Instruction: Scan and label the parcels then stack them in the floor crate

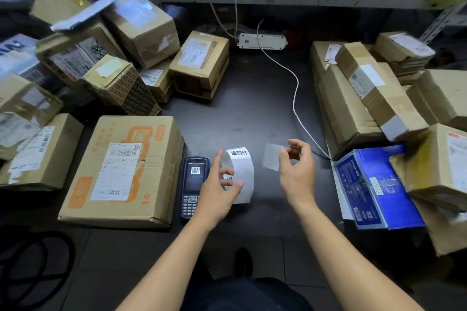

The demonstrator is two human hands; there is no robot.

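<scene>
Over the dark table, between parcel stacks, the left hand pinched a curled label strip beside the scanner; the right hand pinched a peeled label, open tabletop lying beyond.

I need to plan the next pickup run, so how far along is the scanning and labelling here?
Early or midway, as far as shows. Done: cannot tell; no crate is in view. In hand: the left hand holds a strip of labels and the right hand pinches a peeled label; the scanner lies on the table. Left: parcels piled on both sides, such as the orange-printed box and blue box.
</scene>
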